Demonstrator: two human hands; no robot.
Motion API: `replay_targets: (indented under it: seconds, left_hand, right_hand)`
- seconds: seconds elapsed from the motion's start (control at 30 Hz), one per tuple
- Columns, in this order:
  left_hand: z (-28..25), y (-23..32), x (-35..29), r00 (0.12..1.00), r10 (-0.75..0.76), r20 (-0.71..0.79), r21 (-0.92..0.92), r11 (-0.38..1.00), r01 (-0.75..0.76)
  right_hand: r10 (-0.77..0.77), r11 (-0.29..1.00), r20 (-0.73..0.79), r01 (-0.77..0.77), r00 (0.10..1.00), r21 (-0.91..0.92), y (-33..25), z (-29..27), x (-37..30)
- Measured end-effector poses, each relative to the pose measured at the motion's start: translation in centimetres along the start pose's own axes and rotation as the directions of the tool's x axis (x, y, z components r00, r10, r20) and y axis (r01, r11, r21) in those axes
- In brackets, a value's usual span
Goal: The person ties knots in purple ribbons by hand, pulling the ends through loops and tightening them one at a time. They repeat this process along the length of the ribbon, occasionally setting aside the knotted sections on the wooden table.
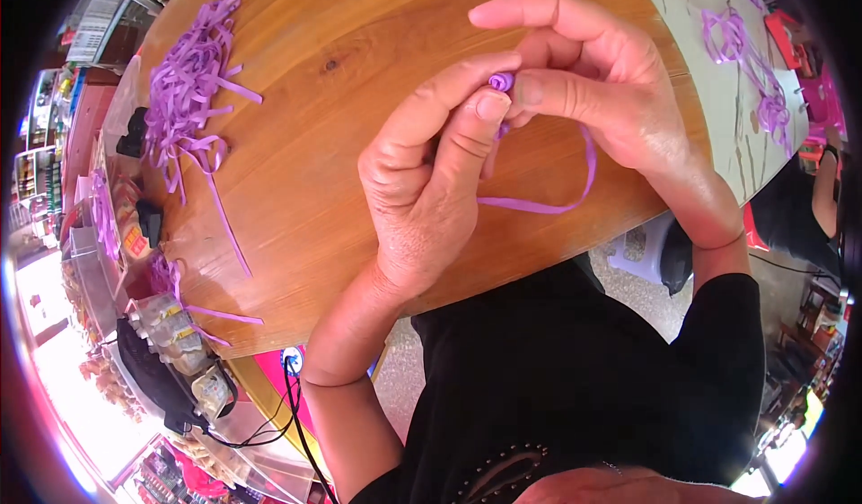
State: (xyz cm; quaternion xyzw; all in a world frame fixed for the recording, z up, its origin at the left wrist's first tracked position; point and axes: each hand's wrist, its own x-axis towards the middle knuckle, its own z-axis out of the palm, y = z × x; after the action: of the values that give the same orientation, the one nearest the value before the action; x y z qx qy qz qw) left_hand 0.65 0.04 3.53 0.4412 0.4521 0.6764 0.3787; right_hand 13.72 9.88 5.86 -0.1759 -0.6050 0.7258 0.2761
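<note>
Between the thumb and forefinger of my left hand [431,149] is a small coiled roll of purple ribbon [500,82]. My right hand [602,82] meets it from the right, its thumb and a finger closed at the roll's edge while the forefinger stretches out above. From the roll a loose ribbon tail [548,208] loops down below both hands over the wooden table. Part of the roll and some of the right fingertips are hidden behind the thumbs.
A tangled heap of purple ribbon strips [193,82] lies on the left of the wooden table [314,145]. More ribbon [732,42] is on a white marbled table [687,10] at right. Clear boxes and a black bag [153,374] stand at left, beside black cables [292,405].
</note>
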Motion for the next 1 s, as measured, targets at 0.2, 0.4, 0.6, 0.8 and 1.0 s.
replay_targets:
  seconds: [0.2,0.4,0.6,0.8,1.0]
  left_hand:
    - [0.7,0.8,-1.0,0.989,-0.089,-0.115,-0.197,0.978,0.065]
    - [0.9,1.2,-2.3,0.988,-0.077,-0.136,-0.378,0.925,0.02]
    - [1.9,1.2,-3.7,0.985,0.03,-0.17,-0.306,0.949,-0.082]
    - [1.3,1.2,-4.2,0.959,0.183,-0.217,0.066,0.983,-0.172]
    - [-2.2,4.0,-3.0,0.956,0.198,-0.215,-0.209,0.947,-0.243]
  right_hand:
    - [-0.415,0.738,0.074,0.383,0.907,-0.556,0.2,0.1,-1.3]
    - [-0.491,0.633,0.048,0.394,0.87,-0.666,0.6,1.5,-5.7]
    - [-0.411,0.883,-0.133,0.358,0.902,-0.303,1.6,4.4,-5.2]
    - [-0.44,0.898,-0.224,0.432,0.869,-0.088,1.5,5.5,-5.7]
    - [-0.486,0.786,-0.522,0.612,0.7,0.089,-2.3,0.7,-5.8]
